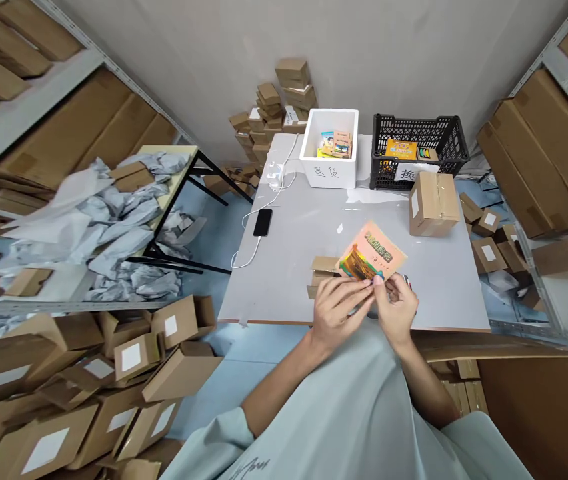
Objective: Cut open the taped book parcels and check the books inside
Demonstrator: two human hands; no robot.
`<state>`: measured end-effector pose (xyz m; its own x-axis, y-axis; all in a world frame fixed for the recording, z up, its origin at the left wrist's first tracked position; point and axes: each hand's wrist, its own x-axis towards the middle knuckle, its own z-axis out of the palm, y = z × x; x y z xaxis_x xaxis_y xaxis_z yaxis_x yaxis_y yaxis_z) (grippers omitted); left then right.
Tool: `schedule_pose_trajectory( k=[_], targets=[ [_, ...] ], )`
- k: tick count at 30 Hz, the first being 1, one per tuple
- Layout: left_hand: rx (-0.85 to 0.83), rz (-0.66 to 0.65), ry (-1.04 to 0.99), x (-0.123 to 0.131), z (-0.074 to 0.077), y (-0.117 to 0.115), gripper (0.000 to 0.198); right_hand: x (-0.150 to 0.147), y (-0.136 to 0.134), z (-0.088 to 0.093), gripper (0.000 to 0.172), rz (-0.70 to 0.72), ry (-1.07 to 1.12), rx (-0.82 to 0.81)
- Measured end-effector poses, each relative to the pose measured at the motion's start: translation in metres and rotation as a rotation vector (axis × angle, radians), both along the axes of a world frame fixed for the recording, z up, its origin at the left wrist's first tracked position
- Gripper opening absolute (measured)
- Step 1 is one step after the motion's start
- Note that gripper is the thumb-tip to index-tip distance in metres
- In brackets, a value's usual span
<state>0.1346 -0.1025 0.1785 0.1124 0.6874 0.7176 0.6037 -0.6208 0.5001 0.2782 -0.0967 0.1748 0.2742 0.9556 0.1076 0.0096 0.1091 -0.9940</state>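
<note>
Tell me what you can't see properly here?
Head view only:
- Lower edge of the colourful packet: covered by fingers of the left hand and right hand.
- Its print: too small to read.
- The small cardboard box: partly behind the packet and left hand.
- Contents of the black crate: mostly behind its mesh wall.

The left hand (337, 308) and right hand (398, 308), pinching, hid the lower edge of the booklet (373, 253) and part of the cardboard box (321, 272) near the front edge of the table (314, 227). Writing on the white foam box (314, 175) at the back edge was unreadably small.
</note>
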Motion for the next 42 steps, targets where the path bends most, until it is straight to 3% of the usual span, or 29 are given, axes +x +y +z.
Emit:
schedule_pose_trajectory(
  k=[6, 10, 12, 17, 22, 28, 33, 38, 42],
  targets=[
    [-0.427, 0.139, -0.406, -0.026, 0.019, 0.009, 0.035, 0.030, 0.020, 0.009, 0.043, 0.146, 0.135, -0.043],
    [-0.895, -0.105, -0.714, -0.037, 0.027, 0.023, 0.051, 0.036, 0.025, 0.003, 0.043, 0.277, 0.210, -0.122],
    [-0.996, -0.131, -0.798, -0.036, 0.027, 0.025, 0.052, 0.035, 0.027, 0.001, 0.047, 0.289, 0.234, -0.150],
    [-0.970, -0.148, -0.841, -0.031, 0.022, 0.026, 0.057, 0.035, 0.028, 0.000, 0.075, 0.197, 0.260, -0.171],
    [-0.909, -0.112, -0.731, -0.033, 0.021, 0.028, 0.050, 0.041, 0.026, -0.006, 0.045, 0.204, 0.228, -0.213],
    [-0.943, -0.123, -0.693, -0.036, 0.018, 0.031, 0.050, 0.043, 0.024, -0.014, 0.051, 0.207, 0.257, -0.258],
    [-0.923, -0.141, -0.708, -0.033, -0.005, 0.032, 0.043, 0.041, 0.023, -0.018, 0.076, 0.136, 0.205, -0.228],
    [-0.936, -0.107, -0.775, -0.030, -0.028, 0.038, 0.050, 0.032, 0.019, -0.022, 0.051, 0.042, 0.137, -0.158],
    [-0.973, -0.094, -0.852, -0.031, -0.026, 0.040, 0.050, 0.033, 0.022, -0.030, 0.054, 0.081, 0.109, -0.167]
  ],
)
